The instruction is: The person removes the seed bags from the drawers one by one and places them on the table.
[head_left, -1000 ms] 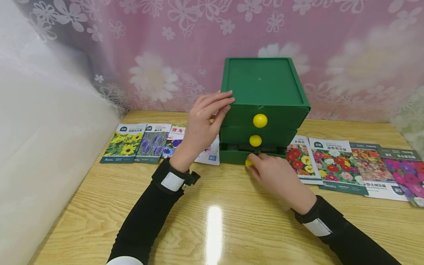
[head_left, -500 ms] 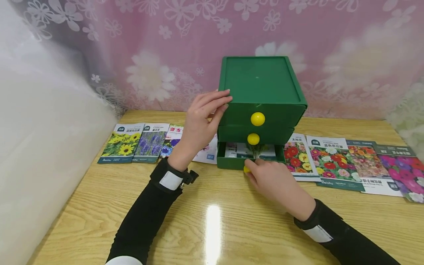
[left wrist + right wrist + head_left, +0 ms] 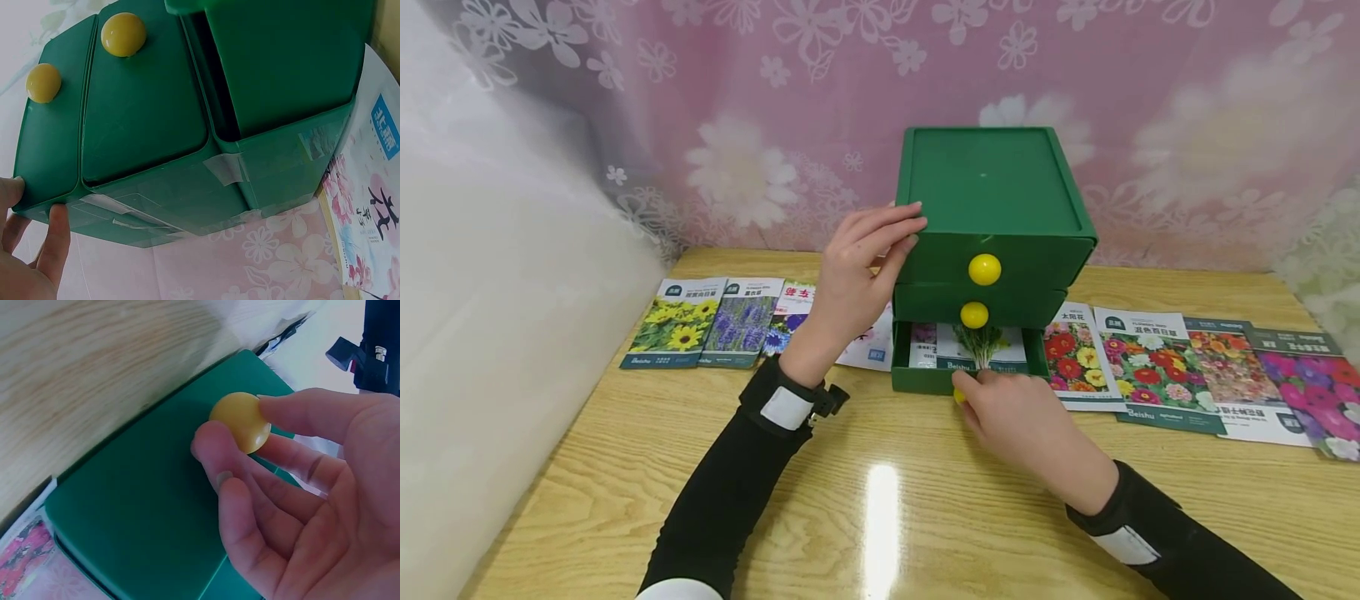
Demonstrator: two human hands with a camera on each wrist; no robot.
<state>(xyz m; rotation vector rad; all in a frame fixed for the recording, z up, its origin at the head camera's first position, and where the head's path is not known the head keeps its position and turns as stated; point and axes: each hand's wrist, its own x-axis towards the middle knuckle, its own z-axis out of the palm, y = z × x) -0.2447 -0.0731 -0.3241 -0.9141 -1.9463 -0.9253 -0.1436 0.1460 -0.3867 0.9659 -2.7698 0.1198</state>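
Note:
A green drawer cabinet [image 3: 992, 179] with round yellow knobs stands at the back of the table. My left hand [image 3: 853, 271] rests on its upper left front corner, fingers extended; in the left wrist view, the fingertips [image 3: 59, 215] touch its side. My right hand [image 3: 1026, 421] pinches the yellow knob [image 3: 240, 422] of the bottom drawer [image 3: 925, 381] between thumb and fingers. That drawer is pulled partway out. Inside it lie seed packets [image 3: 951, 354] and a bunch of green stems [image 3: 981, 346], part hidden under the drawer above. The upper two drawers are shut.
Seed packets with sunflowers [image 3: 673, 325] and lavender [image 3: 741, 325] lie left of the cabinet, among others. Several more overlap at the right, one with red and yellow flowers [image 3: 1078, 358] close to the cabinet. A pink floral curtain [image 3: 737, 108] hangs behind.
The bottom drawer has slid out toward me with my right hand on its knob, showing more of the packets and stems inside. My left hand stays on the cabinet corner.

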